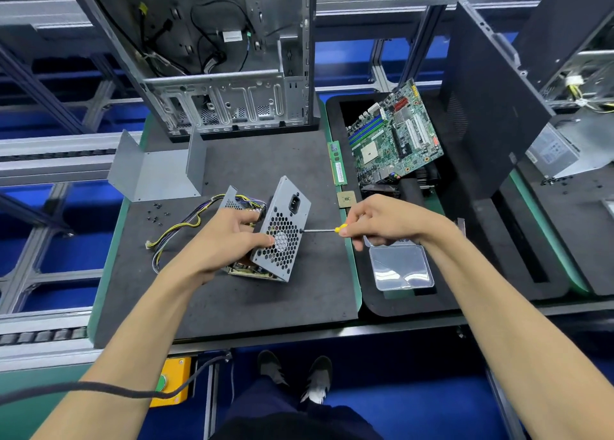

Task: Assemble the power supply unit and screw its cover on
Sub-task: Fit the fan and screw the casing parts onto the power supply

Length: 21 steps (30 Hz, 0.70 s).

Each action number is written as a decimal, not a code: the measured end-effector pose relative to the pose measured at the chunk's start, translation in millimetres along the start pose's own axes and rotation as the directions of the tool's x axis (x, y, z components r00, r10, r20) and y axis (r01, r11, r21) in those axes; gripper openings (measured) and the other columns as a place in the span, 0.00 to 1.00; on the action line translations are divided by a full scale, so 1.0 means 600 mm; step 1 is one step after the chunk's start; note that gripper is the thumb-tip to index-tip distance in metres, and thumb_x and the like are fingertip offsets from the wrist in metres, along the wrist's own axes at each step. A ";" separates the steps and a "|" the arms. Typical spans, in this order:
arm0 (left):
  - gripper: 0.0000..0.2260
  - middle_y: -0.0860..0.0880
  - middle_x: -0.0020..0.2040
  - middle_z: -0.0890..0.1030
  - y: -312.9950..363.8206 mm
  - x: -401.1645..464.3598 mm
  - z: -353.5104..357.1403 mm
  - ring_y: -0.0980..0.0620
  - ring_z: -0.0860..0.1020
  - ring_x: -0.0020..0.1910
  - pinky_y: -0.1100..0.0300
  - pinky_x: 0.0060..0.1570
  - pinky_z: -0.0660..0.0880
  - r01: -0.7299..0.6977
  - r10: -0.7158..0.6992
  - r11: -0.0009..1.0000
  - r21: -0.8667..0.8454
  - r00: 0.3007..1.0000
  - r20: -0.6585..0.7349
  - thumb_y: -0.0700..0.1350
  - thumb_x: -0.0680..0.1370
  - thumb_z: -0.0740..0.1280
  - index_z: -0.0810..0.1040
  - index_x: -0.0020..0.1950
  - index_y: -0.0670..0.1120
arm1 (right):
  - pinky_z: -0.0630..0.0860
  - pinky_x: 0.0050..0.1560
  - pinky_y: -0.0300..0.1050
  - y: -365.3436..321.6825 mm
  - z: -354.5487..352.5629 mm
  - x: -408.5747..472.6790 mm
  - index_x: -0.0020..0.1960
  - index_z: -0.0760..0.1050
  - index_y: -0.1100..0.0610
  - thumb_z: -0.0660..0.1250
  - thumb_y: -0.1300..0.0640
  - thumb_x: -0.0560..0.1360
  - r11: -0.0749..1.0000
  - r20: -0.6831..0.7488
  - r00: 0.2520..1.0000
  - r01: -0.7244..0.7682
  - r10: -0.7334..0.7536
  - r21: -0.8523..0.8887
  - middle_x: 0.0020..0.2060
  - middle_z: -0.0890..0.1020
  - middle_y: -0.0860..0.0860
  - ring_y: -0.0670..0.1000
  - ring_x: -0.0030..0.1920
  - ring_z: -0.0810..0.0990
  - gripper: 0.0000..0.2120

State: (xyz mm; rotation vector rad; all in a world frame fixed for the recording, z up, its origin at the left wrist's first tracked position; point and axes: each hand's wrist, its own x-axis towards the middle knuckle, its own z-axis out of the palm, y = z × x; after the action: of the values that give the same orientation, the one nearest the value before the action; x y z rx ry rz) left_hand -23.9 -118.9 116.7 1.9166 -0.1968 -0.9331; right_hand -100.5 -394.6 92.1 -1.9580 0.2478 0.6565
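The grey power supply unit (pixel 282 230) stands tipped on the dark mat (pixel 265 300), its honeycomb fan grille and power socket facing me, with its circuit board showing underneath. My left hand (pixel 229 240) grips it from the left, thumb on the grille. My right hand (pixel 382 222) pinches a yellow-handled screwdriver (pixel 324 230) whose tip touches the unit's right edge. Yellow and black cables (pixel 179 230) trail from the unit to the left. The bent grey metal cover (pixel 156 170) lies apart at the back left. Several small black screws (pixel 156 213) lie loose beside it.
An open computer case (pixel 226 74) stands at the back of the mat. A black tray (pixel 375 300) on the right holds a motherboard (pixel 395 133) and a clear plastic box (pixel 402 266). A RAM stick (pixel 337 162) and a CPU chip (pixel 346 199) lie near it.
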 end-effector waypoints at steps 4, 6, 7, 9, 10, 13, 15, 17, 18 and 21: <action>0.24 0.44 0.49 0.88 -0.005 0.009 0.012 0.51 0.86 0.43 0.62 0.41 0.80 0.034 -0.034 0.999 -0.002 0.999 -0.027 0.32 0.76 0.71 0.72 0.72 0.37 | 0.57 0.22 0.35 0.024 0.012 -0.005 0.45 0.77 0.62 0.70 0.54 0.80 0.990 0.027 0.999 -0.040 0.037 0.133 0.34 0.84 0.55 0.46 0.21 0.65 0.11; 0.25 0.44 0.50 0.87 -0.008 0.012 0.016 0.48 0.86 0.46 0.58 0.47 0.81 0.042 -0.041 0.999 0.010 0.998 -0.040 0.33 0.76 0.72 0.71 0.72 0.37 | 0.58 0.22 0.35 0.028 0.015 -0.005 0.45 0.78 0.60 0.69 0.51 0.81 0.991 0.034 0.997 -0.074 0.070 0.114 0.33 0.83 0.54 0.46 0.22 0.66 0.12; 0.23 0.44 0.49 0.87 -0.009 0.013 0.019 0.47 0.87 0.46 0.58 0.46 0.82 0.039 -0.039 0.999 0.008 0.998 -0.043 0.33 0.75 0.72 0.74 0.70 0.38 | 0.59 0.22 0.36 0.028 0.015 -0.005 0.45 0.78 0.59 0.68 0.50 0.81 0.992 0.035 0.994 -0.101 0.099 0.070 0.32 0.83 0.53 0.46 0.23 0.66 0.13; 0.18 0.44 0.48 0.88 -0.012 0.015 0.024 0.48 0.87 0.43 0.58 0.45 0.83 0.038 -0.037 0.999 0.021 0.998 -0.056 0.34 0.74 0.74 0.77 0.63 0.40 | 0.59 0.22 0.35 0.027 0.008 -0.007 0.45 0.78 0.58 0.65 0.48 0.83 0.987 0.033 0.986 -0.160 0.161 -0.026 0.28 0.81 0.51 0.45 0.22 0.65 0.15; 0.16 0.43 0.47 0.88 -0.016 0.017 0.028 0.47 0.87 0.43 0.55 0.48 0.83 0.043 -0.040 0.998 0.042 0.997 -0.071 0.35 0.74 0.75 0.78 0.60 0.41 | 0.59 0.22 0.34 0.029 0.002 -0.009 0.45 0.78 0.58 0.63 0.48 0.83 0.982 0.019 0.983 -0.182 0.183 -0.044 0.26 0.79 0.50 0.45 0.21 0.65 0.15; 0.17 0.44 0.45 0.87 -0.029 0.030 0.045 0.43 0.85 0.46 0.49 0.55 0.80 0.065 -0.038 0.980 0.189 0.989 -0.144 0.43 0.70 0.78 0.76 0.55 0.46 | 0.60 0.23 0.33 0.033 -0.005 -0.009 0.46 0.72 0.57 0.56 0.46 0.84 0.979 -0.113 0.972 -0.200 0.204 0.050 0.23 0.73 0.47 0.47 0.20 0.65 0.17; 0.17 0.50 0.41 0.82 -0.033 0.039 0.063 0.44 0.81 0.44 0.54 0.50 0.77 0.070 -0.003 0.935 0.347 0.981 -0.192 0.48 0.69 0.79 0.74 0.52 0.50 | 0.65 0.23 0.36 0.024 0.011 -0.005 0.46 0.69 0.55 0.55 0.42 0.84 0.968 -0.214 0.956 -0.159 0.200 0.194 0.26 0.75 0.49 0.49 0.22 0.70 0.18; 0.18 0.54 0.42 0.77 -0.035 0.044 0.085 0.47 0.78 0.46 0.55 0.50 0.76 0.070 0.041 0.883 0.464 0.974 -0.224 0.51 0.68 0.77 0.73 0.52 0.53 | 0.76 0.26 0.43 0.008 0.040 0.006 0.52 0.72 0.52 0.57 0.37 0.82 0.963 -0.254 0.954 -0.095 0.160 0.251 0.37 0.81 0.51 0.50 0.31 0.80 0.19; 0.19 0.54 0.44 0.78 -0.035 0.045 0.095 0.47 0.79 0.48 0.54 0.51 0.76 0.073 0.050 0.864 0.498 0.972 -0.230 0.52 0.68 0.76 0.73 0.53 0.53 | 0.82 0.32 0.47 -0.001 0.056 0.015 0.58 0.72 0.53 0.59 0.36 0.81 0.973 -0.261 0.957 -0.066 0.125 0.223 0.45 0.81 0.52 0.51 0.37 0.83 0.21; 0.21 0.51 0.47 0.80 -0.040 0.052 0.116 0.46 0.80 0.50 0.53 0.49 0.77 0.074 0.060 0.832 0.550 0.973 -0.222 0.53 0.69 0.76 0.72 0.57 0.51 | 0.83 0.50 0.59 -0.021 0.097 0.044 0.58 0.70 0.59 0.66 0.36 0.78 0.997 -0.331 0.943 -0.019 0.042 0.073 0.49 0.79 0.54 0.58 0.50 0.83 0.26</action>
State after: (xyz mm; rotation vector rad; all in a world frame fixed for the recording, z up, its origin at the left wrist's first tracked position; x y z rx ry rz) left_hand -55.2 -170.0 63.7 2.5502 -0.3534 -0.6877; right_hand -92.6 -334.6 67.3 -1.9948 0.5025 0.3272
